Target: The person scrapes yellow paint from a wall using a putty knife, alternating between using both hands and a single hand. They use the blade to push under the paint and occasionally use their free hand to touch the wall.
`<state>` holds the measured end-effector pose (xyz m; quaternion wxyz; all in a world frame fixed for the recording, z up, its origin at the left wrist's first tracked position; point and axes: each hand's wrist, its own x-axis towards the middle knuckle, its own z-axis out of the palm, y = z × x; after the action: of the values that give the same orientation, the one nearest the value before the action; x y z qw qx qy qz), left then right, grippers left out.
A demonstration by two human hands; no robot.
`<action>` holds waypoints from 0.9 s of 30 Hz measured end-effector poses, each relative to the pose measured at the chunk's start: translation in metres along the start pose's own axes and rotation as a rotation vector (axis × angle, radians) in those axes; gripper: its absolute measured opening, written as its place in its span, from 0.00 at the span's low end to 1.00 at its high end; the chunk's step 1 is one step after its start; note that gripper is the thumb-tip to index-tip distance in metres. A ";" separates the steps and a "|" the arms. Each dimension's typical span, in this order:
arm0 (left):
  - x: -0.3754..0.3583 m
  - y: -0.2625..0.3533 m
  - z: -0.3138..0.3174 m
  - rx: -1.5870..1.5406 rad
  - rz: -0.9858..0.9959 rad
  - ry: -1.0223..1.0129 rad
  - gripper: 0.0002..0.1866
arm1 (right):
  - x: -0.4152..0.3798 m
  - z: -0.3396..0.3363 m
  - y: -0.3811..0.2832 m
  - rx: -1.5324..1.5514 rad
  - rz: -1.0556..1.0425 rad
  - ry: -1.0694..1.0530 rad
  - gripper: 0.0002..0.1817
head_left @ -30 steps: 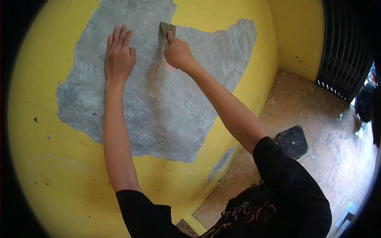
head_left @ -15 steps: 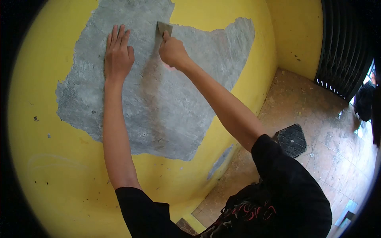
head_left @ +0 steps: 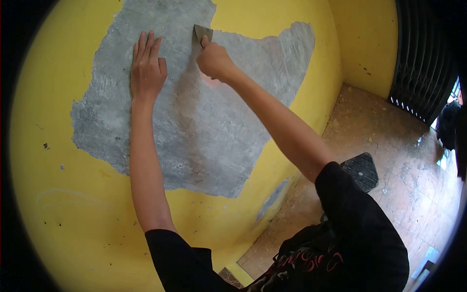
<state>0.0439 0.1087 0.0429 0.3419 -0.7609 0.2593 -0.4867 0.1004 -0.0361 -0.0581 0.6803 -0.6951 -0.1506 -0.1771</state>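
Note:
My right hand [head_left: 215, 61] grips a scraper [head_left: 202, 33], its fingers wrapped round the handle and one finger stretched along the blade. The flat metal blade meets bare grey plaster [head_left: 219, 131] close to the ragged edge of the yellow paint [head_left: 253, 17]. To the left, my left hand [head_left: 148, 70] lies flat on the grey patch, fingers pointing up and the thumb apart. Nothing is in that hand. Most of the scraper's handle is hidden inside my right fist.
A black stool [head_left: 361, 172] stands on the littered tile floor [head_left: 389, 194] at the right. A black metal gate [head_left: 423, 58] is at the upper right, with a dark bag-like shape beside it. A small grey bare strip [head_left: 272, 198] marks the lower wall.
The whole view has shifted slightly, so everything sits a little further right. The scraper's blade shows slightly higher against the plaster. My left hand keeps its place on the wall.

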 end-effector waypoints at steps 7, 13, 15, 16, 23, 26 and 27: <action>0.005 -0.002 0.005 -0.012 -0.026 0.033 0.24 | -0.006 -0.031 -0.018 0.029 0.119 -0.205 0.34; -0.011 0.000 0.000 -0.056 -0.022 0.029 0.24 | -0.008 -0.001 -0.002 0.028 0.086 -0.079 0.33; -0.008 -0.002 0.001 -0.056 -0.032 0.046 0.24 | 0.001 -0.018 -0.001 -0.039 0.042 -0.089 0.33; -0.009 -0.001 0.001 -0.049 -0.029 0.033 0.24 | 0.003 -0.033 -0.003 0.014 0.117 -0.113 0.32; -0.005 0.001 0.007 -0.031 -0.034 0.069 0.24 | -0.010 -0.037 -0.007 -0.017 0.128 -0.198 0.27; -0.009 0.003 0.002 -0.024 -0.035 0.050 0.24 | -0.009 -0.024 0.004 -0.051 0.100 -0.135 0.27; -0.011 0.002 0.002 -0.019 -0.027 0.054 0.24 | -0.008 -0.026 -0.002 -0.081 0.052 -0.055 0.27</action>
<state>0.0415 0.1161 0.0344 0.3209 -0.7543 0.2625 -0.5091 0.0916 -0.0614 -0.0595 0.6516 -0.7303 -0.1439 -0.1462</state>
